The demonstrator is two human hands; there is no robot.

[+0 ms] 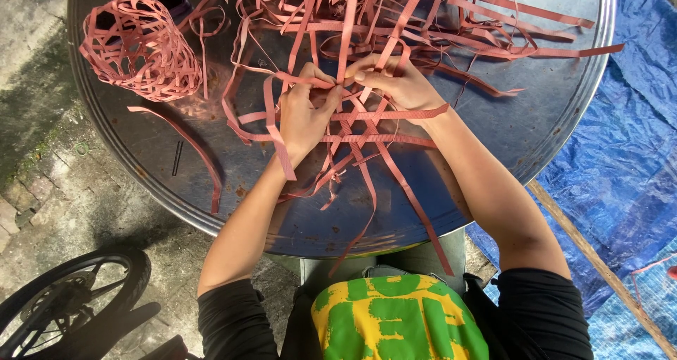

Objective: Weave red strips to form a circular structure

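Two bare hands interlace flat pinkish-red strips at the middle of a round grey metal surface (536,127).

The left hand (305,113) is pinched shut on a strip of the half-woven lattice of pinkish-red strips (367,124), which lies flat just right of it; the right hand (395,83), at one o'clock from the left, grips a crossing strip with thumb and fingertips. Loose strips (423,21) sprawl toward twelve o'clock, and a finished openwork ball of the same strips (141,46) sits at ten o'clock, near the rim. Weaving well here seems to call for keeping the crossings pressed flat and snug while each strip is threaded over and under, pulling evenly so the lattice stays tight without kinking.
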